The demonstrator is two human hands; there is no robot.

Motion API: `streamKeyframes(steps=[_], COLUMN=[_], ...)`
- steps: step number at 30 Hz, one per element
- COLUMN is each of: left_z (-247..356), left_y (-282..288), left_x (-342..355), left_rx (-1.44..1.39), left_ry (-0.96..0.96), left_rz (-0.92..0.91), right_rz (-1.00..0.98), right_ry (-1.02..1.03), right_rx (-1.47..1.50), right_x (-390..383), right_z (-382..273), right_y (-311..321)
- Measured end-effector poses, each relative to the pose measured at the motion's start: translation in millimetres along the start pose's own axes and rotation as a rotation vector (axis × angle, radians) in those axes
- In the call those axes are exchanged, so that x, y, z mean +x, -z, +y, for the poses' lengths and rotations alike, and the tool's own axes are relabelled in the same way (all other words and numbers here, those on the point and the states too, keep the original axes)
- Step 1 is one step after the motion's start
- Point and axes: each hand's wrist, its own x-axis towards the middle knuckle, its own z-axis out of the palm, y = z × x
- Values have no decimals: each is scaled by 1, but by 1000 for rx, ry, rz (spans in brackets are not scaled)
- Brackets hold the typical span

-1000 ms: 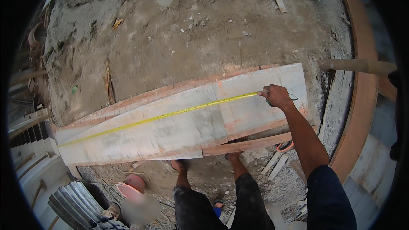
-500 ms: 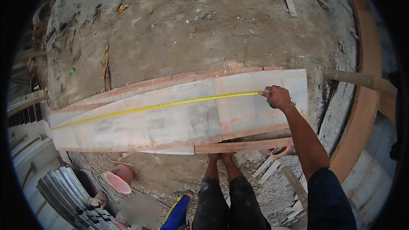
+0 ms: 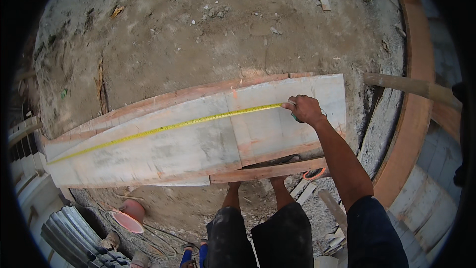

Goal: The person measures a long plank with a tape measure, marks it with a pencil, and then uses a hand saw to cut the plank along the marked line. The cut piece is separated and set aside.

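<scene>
My right hand (image 3: 307, 109) is closed around a tape measure, whose case is mostly hidden in my fingers; a bit of green shows below them. Its yellow blade (image 3: 181, 124) runs out long and straight to the far left end of a pale panel (image 3: 201, 150). The panel is made of joined sheets with a visible seam and orange smears, and lies on the ground in front of me. My hand is over its right-hand part. A reddish timber strip (image 3: 267, 170) lies along the near edge. My left hand does not show.
A pink bucket (image 3: 132, 210) lies tipped beside cords, near corrugated metal sheets (image 3: 72, 235). Another person's blue-clad legs (image 3: 186, 256) show at the bottom. To the right are a long brown board (image 3: 417, 89) and a round pole (image 3: 409, 85). An orange-rimmed object (image 3: 314, 173) sits near my feet.
The view has shifted, so the panel sits further left. My legs are further apart, and one foot shows by the timber strip. The tape stays stretched out in my right hand.
</scene>
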Motion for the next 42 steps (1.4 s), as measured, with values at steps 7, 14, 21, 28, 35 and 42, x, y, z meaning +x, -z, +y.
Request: streamKeyframes(steps=[7, 14, 21, 28, 35, 42], left_z=[40, 77, 67, 38, 60, 104], left_y=[-50, -172, -212, -218, -222, -217], left_x=[-29, -57, -76, -75, -78, -36], left_rx=[72, 159, 206, 88, -17, 5], left_ry=[116, 215, 258, 169, 278, 48], left_rz=[6, -34, 28, 59, 142, 142], right_rz=[14, 48, 29, -50, 19, 72], right_ry=[73, -142, -181, -297, -307, -328], right_rx=[-15, -66, -121, -190, -152, -134], right_x=[33, 43, 70, 76, 80, 97], right_z=[90, 289, 293, 280, 275, 272], right_y=[-8, 21, 3, -2, -2, 3])
